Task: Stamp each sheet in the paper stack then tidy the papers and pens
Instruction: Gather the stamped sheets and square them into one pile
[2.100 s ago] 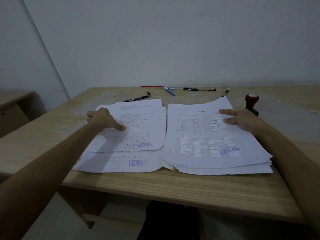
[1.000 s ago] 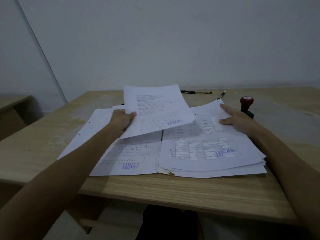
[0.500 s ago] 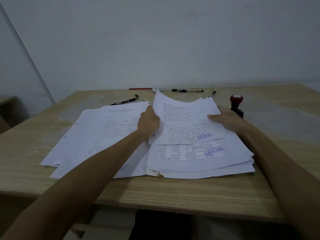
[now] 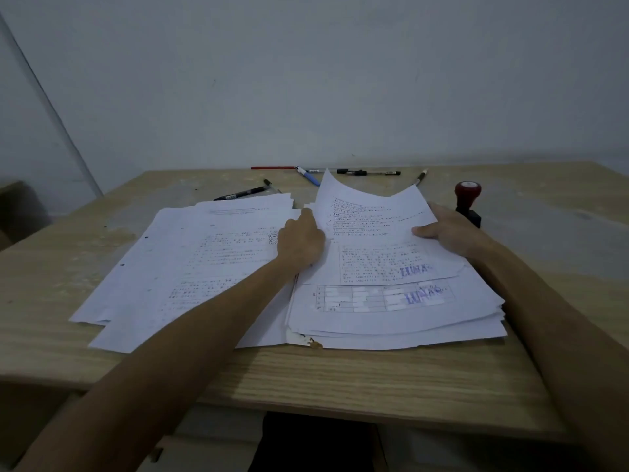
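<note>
Papers lie in two lots near the table's (image 4: pixel 340 376) front edge: a loose spread (image 4: pixel 190 264) on the left, a squarer stack (image 4: pixel 391 318) on the right. My left hand (image 4: pixel 301 241) and right hand (image 4: pixel 449 231) each grip a side of one stamped sheet (image 4: pixel 371 233) held over the stack. I judge stamping mostly done, tidying begun. Pens (image 4: pixel 340 172) lie scattered along the back edge; the stamp (image 4: pixel 468 202) stands beside my right hand. The table is pale wood and scuffed, set against a bare wall in a dim room.
</note>
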